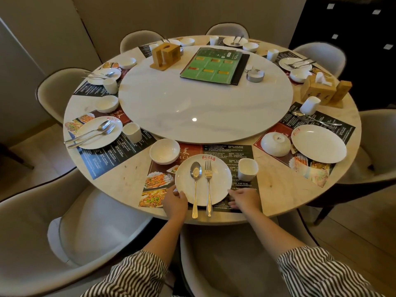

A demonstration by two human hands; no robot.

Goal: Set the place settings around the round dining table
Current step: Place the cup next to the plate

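The nearest setting has a white plate [220, 179] on a printed placemat [227, 151], with a spoon [195, 185] and fork [208, 185] lying side by side on it. A white bowl [164, 151] stands at its upper left and a white cup [247, 169] at its right. My left hand [174, 203] touches the plate's left rim. My right hand [244, 200] rests flat on the placemat by the plate's right rim. At the right setting an upturned bowl [275, 144] lies beside an empty plate [319, 143]; its cutlery [317, 121] lies on the mat near a cup [309, 105].
A white turntable [203, 108] fills the round table's [278, 185] middle, carrying a green menu [214, 65], a wooden napkin holder [166, 54] and a small metal dish [255, 75]. A wooden tissue box [319, 90] stands at right. Pale chairs [85, 228] ring the table.
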